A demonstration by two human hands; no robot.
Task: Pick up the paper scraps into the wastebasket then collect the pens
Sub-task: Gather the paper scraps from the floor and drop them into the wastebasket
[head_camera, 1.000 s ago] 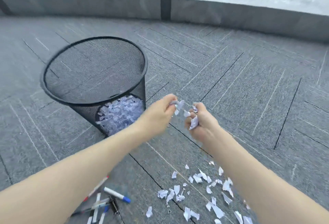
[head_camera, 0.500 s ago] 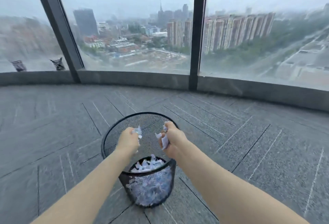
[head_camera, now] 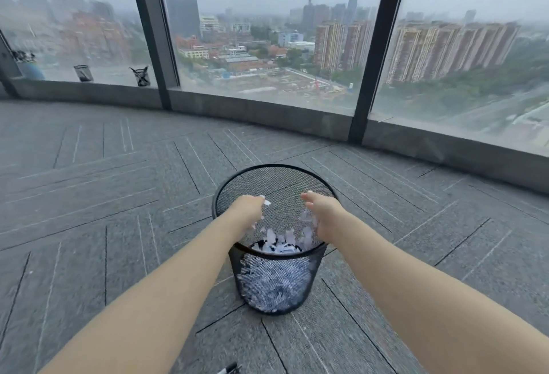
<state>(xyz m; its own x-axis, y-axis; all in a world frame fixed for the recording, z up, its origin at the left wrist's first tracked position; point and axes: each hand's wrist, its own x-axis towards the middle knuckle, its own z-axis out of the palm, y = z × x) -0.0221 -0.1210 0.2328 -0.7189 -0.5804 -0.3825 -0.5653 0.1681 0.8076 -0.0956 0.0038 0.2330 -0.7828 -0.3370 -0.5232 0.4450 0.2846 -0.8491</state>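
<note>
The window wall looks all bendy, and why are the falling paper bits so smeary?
Head view: the wide-angle lens bows the window ledge and frames; paper scraps dropping from the right hand into the wastebasket blur from motion; daylight is hazy and soft, with faint shadows.

Two bare hands, the left hand (head_camera: 249, 206) and right hand (head_camera: 323, 213), reach over a black mesh wastebasket (head_camera: 274, 281) on grey carpet (head_camera: 89, 195). White paper scraps (head_camera: 282, 241) fall from loosened fingers onto the pile inside. Behind, tall windows (head_camera: 267, 32) show a hazy city.
</note>
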